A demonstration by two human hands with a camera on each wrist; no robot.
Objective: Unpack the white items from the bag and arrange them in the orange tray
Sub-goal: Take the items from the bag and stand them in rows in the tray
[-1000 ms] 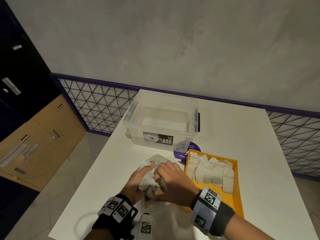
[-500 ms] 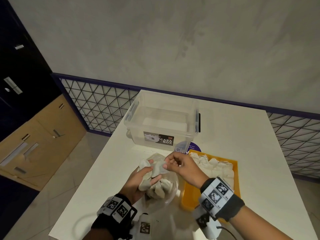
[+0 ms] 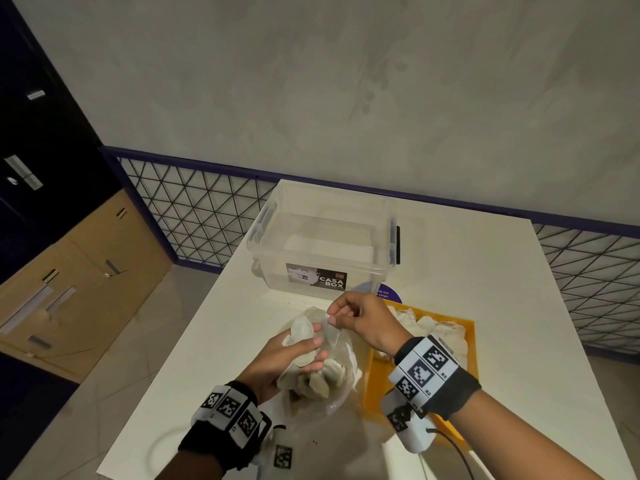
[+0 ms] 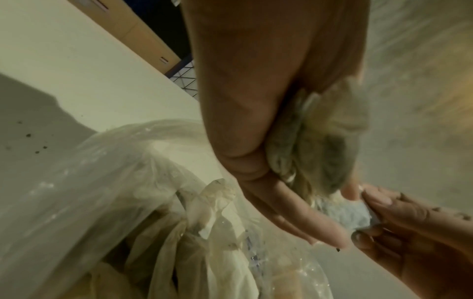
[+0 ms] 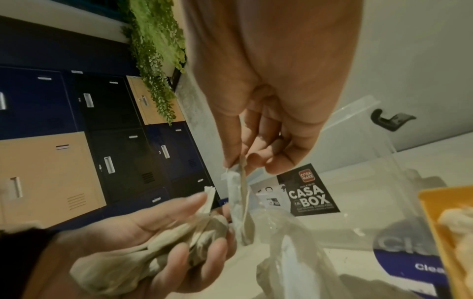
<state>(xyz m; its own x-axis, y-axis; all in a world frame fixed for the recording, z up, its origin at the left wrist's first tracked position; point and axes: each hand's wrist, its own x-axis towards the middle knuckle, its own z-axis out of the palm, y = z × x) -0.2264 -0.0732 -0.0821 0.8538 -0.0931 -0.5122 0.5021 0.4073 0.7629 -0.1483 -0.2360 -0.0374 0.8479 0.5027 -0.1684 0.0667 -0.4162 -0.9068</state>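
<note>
My left hand (image 3: 311, 353) grips a bundle of white sachets (image 3: 302, 332) over the clear plastic bag (image 3: 325, 400), which lies open on the white table with more sachets inside. My right hand (image 3: 330, 315) pinches the top edge of a single white sachet (image 3: 329, 333) between thumb and forefinger, just above the left-hand fingertips. The right wrist view shows that sachet (image 5: 238, 192) hanging from the pinch beside the bundle (image 5: 179, 238). The orange tray (image 3: 375, 393) sits to the right, with a row of white sachets (image 3: 443, 332) at its far end.
A clear lidded storage box (image 3: 322, 244) labelled CASA BOX stands behind the hands, with a purple round sticker (image 3: 389, 294) on the table beside it. The table's left edge (image 3: 194, 327) runs close to my left arm. A mesh railing and lockers stand beyond.
My right hand has come up away from the bag, pinching one sachet and drawing it out of the bundle. The left hand keeps its grip on the bundle.
</note>
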